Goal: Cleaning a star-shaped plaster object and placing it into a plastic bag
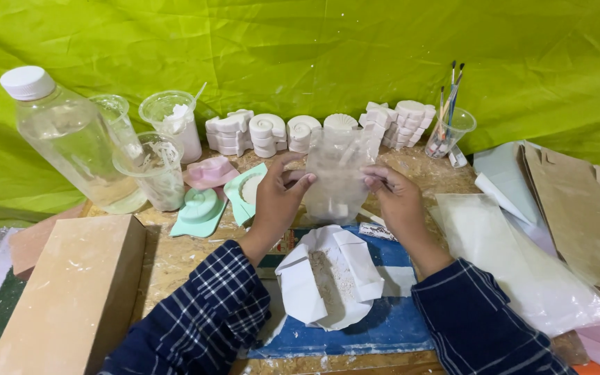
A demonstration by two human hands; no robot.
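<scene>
Both forearms, sleeved in dark blue plaid, are extended forward from the near edge of the surface and converge toward its middle. The left hand (277, 198) is raised with its back turned to the camera, its fingers (300, 182) curled inward and pinched against the thumb. The right hand (398, 198) is held at the same height just opposite, wrist slightly bent, its fingers (376, 173) likewise pinched shut.

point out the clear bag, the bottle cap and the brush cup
clear bag (338, 177), head view, middle of the plastic between both hands
bottle cap (28, 82), head view, white top
brush cup (449, 130), head view, clear wall
</scene>
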